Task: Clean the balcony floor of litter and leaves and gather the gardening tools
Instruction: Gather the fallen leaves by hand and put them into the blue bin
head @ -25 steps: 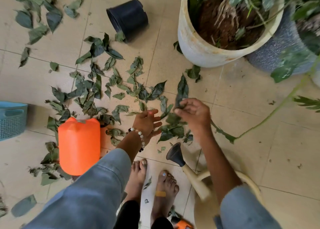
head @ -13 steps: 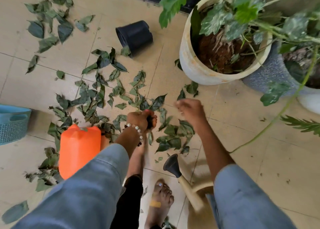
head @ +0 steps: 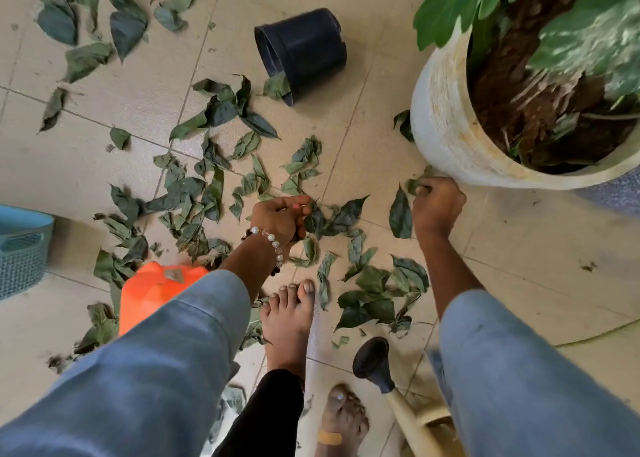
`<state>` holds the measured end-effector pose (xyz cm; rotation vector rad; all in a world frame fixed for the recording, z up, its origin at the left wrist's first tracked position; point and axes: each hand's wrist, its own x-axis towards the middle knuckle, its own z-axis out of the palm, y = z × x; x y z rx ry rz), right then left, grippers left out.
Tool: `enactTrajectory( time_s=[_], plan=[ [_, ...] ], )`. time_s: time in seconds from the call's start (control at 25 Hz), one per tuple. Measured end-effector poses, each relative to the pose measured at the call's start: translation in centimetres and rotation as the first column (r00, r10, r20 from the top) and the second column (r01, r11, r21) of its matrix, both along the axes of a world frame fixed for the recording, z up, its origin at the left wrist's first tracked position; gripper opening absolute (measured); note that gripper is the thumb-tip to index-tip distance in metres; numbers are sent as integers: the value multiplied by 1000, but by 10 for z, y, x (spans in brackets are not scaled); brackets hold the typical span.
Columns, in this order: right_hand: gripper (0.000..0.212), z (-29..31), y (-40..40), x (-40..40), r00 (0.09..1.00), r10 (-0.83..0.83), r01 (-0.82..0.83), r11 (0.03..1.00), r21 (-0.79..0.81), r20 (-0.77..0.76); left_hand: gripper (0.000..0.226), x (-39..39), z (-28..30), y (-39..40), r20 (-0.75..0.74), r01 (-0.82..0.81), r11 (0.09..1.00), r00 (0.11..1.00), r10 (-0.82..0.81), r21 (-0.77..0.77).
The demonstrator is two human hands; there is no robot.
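While dry, crumpled green leaves (head: 348, 214) litter the tiles | left hand (head: 280, 219) curls round some | right hand (head: 437, 203) pinches one (head: 414, 183) | featherlight, brittle: gather in bunches, gently

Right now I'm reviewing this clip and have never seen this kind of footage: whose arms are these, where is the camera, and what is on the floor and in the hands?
The camera sits on a person's head, looking down at their own arms and bare feet. The left hand holds gathered leaves; the right hand pinches a leaf beside the white planter. Scattered leaves cover the tiled floor. Also there: a tipped black pot, an orange container, a blue basket and a watering can.
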<state>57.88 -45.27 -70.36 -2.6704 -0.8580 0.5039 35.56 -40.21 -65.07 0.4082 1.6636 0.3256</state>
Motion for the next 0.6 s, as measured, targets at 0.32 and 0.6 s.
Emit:
enactTrajectory(
  time_s=[0.32,0.6],
  plan=[
    [29,81,13,-104,567,460,-410,877,251,-683,54,24,6,21,44,-11,986,999,18,-167],
    [45,40,85,-32,844,439,-470,882,-32,-309,27,-2,-2,47,94,-320,939,938,333,-130]
  ],
)
